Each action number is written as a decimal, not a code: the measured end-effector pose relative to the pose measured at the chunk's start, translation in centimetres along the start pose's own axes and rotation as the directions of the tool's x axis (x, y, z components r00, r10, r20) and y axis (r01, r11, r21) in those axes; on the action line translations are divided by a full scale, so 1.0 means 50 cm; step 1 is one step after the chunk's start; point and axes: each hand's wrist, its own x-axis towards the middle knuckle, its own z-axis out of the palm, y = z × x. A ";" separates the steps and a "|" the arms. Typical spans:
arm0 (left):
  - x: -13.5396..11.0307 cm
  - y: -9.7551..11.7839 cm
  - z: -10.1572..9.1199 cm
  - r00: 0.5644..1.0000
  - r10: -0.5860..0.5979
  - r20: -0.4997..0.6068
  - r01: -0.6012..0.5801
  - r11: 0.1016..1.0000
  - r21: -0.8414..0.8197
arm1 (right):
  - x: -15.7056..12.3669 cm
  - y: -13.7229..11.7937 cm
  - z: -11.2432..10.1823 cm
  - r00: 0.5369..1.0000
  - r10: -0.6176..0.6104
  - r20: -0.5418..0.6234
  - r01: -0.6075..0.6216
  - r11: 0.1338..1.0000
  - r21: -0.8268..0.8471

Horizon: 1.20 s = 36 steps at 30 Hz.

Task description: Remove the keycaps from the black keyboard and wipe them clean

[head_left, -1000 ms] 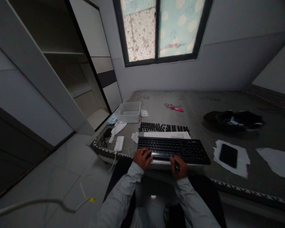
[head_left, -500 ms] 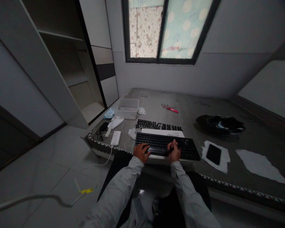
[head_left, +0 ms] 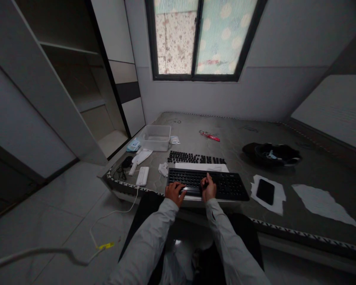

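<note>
A black keyboard [head_left: 225,183] lies tilted across the near edge of the mattress, over a white sheet [head_left: 203,168]. My left hand [head_left: 175,193] grips its front left corner, fingers curled over the keys. Over the middle of the keys, my right hand [head_left: 208,189] is closed in a pinch; whatever is between its fingers is too small and dark to make out. Just behind the keyboard, loose black keycaps [head_left: 195,158] are spread out in rows. A crumpled white tissue [head_left: 163,170] sits off the keyboard's left corner.
To the left are a clear plastic bin [head_left: 156,138], a white power strip [head_left: 142,176] with its cord, and a black cable [head_left: 120,172]. Rightward lie a phone [head_left: 265,191] on tissue, a white cloth [head_left: 323,205] and a black bag [head_left: 273,155]. A red packet [head_left: 210,136] lies farther back.
My right hand has moved left along the keyboard, from the right part of the keys to the middle. My left hand stays at the front left corner. The view has shifted slightly.
</note>
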 end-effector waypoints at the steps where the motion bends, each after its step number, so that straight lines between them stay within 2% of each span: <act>1: 0.000 0.000 0.001 1.000 -0.002 0.002 0.002 1.000 0.000 | 0.000 0.002 -0.002 1.000 0.003 -0.002 -0.003 1.000 -0.003; 12: -0.002 -0.011 0.004 1.000 0.011 0.022 -0.011 1.000 -0.009 | 0.016 0.020 -0.004 0.997 0.073 0.027 -0.070 0.993 -0.100; 18: -0.002 -0.010 0.002 0.999 0.016 0.036 -0.015 1.000 -0.013 | 0.027 0.029 0.004 0.995 0.087 0.039 -0.084 0.993 -0.088; 27: 0.000 -0.005 -0.002 0.999 0.003 0.043 -0.003 1.000 -0.010 | 0.046 0.033 0.020 0.982 0.130 0.140 -0.124 0.991 -0.049; 32: 0.000 -0.003 -0.001 0.999 -0.005 0.034 0.005 1.000 -0.009 | 0.037 0.034 0.019 0.968 0.124 0.219 -0.106 0.990 -0.093; 36: 0.000 -0.003 0.000 1.000 -0.013 0.026 0.013 1.000 -0.009 | 0.023 0.035 0.013 0.967 0.108 0.231 -0.071 0.984 -0.166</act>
